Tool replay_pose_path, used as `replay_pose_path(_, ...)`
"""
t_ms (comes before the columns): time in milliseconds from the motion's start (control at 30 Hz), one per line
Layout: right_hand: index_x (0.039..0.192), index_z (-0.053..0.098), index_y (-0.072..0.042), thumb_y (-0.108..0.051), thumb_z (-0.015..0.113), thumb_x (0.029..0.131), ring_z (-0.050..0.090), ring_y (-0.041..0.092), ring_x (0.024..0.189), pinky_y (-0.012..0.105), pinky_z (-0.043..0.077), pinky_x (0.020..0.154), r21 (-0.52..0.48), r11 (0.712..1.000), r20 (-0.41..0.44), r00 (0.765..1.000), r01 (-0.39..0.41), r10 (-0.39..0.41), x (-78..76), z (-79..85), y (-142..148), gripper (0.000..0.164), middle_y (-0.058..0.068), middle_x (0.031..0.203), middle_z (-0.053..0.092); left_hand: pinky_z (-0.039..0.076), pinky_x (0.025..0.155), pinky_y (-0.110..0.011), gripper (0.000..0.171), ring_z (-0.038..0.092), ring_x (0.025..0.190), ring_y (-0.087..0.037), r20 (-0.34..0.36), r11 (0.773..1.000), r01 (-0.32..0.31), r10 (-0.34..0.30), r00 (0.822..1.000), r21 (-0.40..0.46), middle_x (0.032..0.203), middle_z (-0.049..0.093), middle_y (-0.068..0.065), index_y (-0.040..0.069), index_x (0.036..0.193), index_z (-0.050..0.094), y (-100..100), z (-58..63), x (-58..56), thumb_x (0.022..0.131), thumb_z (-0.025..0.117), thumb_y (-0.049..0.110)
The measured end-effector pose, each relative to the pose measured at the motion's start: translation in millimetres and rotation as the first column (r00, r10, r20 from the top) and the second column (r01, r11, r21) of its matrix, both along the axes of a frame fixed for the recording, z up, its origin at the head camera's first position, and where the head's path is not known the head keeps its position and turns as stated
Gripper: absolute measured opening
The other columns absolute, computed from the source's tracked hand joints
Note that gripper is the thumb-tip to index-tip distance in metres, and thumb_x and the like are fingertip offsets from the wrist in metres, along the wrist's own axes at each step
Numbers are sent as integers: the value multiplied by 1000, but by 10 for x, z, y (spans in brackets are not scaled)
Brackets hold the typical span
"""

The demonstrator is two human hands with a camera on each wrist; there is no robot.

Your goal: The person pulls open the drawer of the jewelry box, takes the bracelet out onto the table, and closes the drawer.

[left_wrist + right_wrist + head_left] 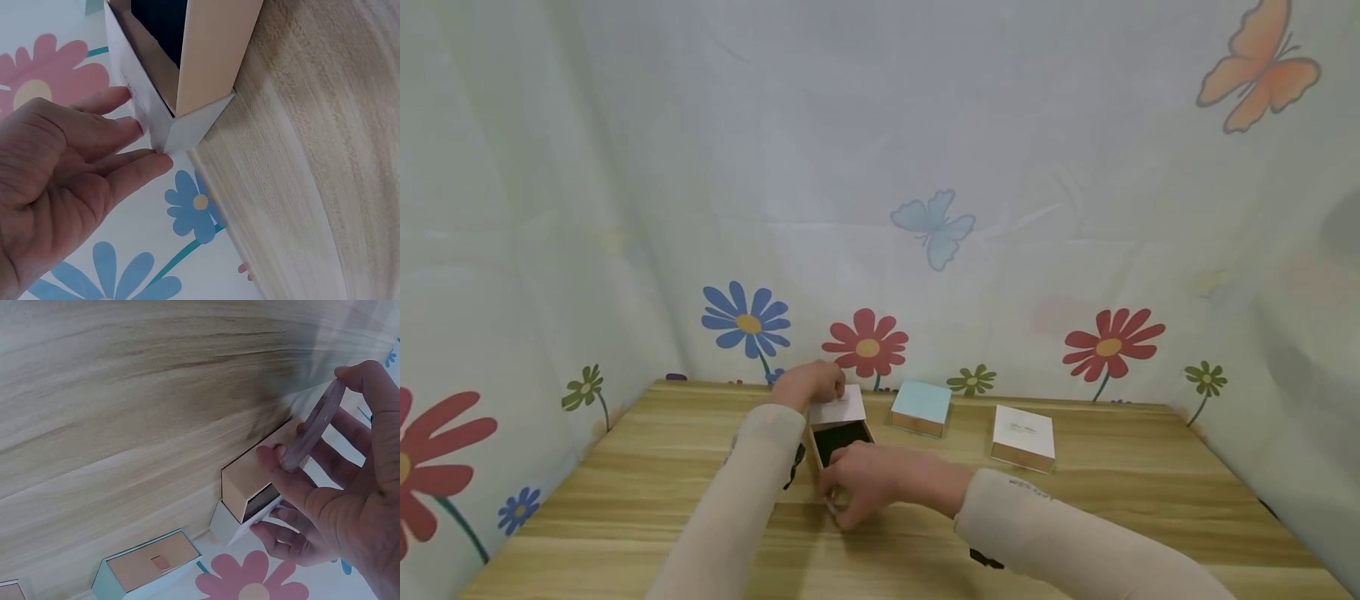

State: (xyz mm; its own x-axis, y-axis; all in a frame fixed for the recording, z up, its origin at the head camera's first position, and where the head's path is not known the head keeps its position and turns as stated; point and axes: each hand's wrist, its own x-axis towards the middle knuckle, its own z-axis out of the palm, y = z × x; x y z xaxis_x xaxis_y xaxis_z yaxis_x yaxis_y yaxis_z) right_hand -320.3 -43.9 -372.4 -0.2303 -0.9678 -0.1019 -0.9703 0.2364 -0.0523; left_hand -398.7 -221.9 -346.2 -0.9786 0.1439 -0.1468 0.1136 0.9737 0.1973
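Note:
A white gift box stands partly pulled apart, its white sleeve (850, 408) at the far end. The tan-sided drawer (219, 50) juts toward me, showing a dark lining (841, 438). My left hand (811, 384) holds the sleeve by its far end with thumb and fingertips, as the left wrist view shows. My right hand (872, 479) pinches a translucent pinkish bangle (315, 428) on edge between thumb and fingers. This bangle is apart from the drawer, near its front end, and partly covered by the fingers in the head view.
A pale blue box (921, 402) stands right of the open one, and a white box (1023, 430) with small lettering farther right. Both look closed. Wood-grain tabletop (1112, 500) surrounds them. A flower-printed curtain (1000, 167) hangs behind the table's back edge.

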Motion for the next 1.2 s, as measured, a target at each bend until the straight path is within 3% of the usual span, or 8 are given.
replay_pose_path(333,116,74,-18,-34,77,85,57,-1,89,15,44,82,-2,1000,-95,995,1,-2,95,-76,-114,35,-8,104,68,35,64,-32,15,43,73,-20,16,999,-12,12,1000,-34,81,48,-5,8,85,63,-9,-34,-39,98,57,4)
replay_pose_path(600,118,74,-19,-33,74,86,60,-1,96,17,45,86,-22,1000,-116,993,-18,15,138,-71,-225,34,-13,106,72,43,72,-33,14,51,89,-23,30,1000,-22,23,999,-11,97,58,-7,9,105,71,-50,-6,-33,96,61,3)
replay_pose_path(867,120,72,-21,-39,75,88,59,-2,100,20,44,91,-11,1000,-140,990,13,-15,155,-112,-173,37,-14,111,69,49,85,-41,41,50,109,-29,147,1000,0,2,989,-16,119,58,-5,19,129,65,-75,-15,-10,92,64,3)
replay_pose_path(1000,118,73,-21,-39,76,87,57,-2,96,20,42,86,-16,1000,-137,990,24,-26,154,-133,-166,37,-13,107,69,50,90,-47,64,43,117,-34,228,998,-50,54,972,-24,127,49,-10,26,142,54,-55,-27,26,86,72,0)
replay_pose_path(1100,118,73,-21,-39,76,86,57,-1,97,21,42,86,-28,999,-140,990,24,-28,154,-131,-161,37,-13,108,70,48,95,-51,81,39,120,-35,234,997,-60,70,970,-47,131,43,-11,29,148,46,-46,-50,52,81,79,-2)
replay_pose_path(1200,118,72,-21,-39,76,86,57,-1,95,20,41,86,-32,999,-138,990,29,-33,160,-132,-161,37,-12,108,69,46,96,-51,78,40,118,-34,201,997,-31,45,979,-75,127,44,-9,29,144,49,-60,-67,78,80,82,-3)
